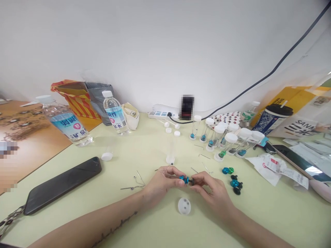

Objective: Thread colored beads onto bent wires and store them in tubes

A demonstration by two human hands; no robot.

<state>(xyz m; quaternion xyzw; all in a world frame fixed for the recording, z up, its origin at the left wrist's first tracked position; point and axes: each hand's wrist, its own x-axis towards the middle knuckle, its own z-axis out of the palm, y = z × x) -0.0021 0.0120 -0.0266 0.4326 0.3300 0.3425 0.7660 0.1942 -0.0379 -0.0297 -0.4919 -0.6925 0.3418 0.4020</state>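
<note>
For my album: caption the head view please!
Left hand holds blue piece, right hand holds black piece, over green table.

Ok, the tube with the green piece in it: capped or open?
Capped: a white lid covers the top of the clear tube, and the green piece shows inside near its base.

Desk (144,220): pale green, plain.
Held part (183,178): bright blue and black.
Loose knobs (234,183), toward right edge of desk: blue, green, black.
Tube caps (231,138), toward far edge: white.
Phone (63,186), by left edge: black.
Striped bag (82,105): red and yellow stripes.
</note>
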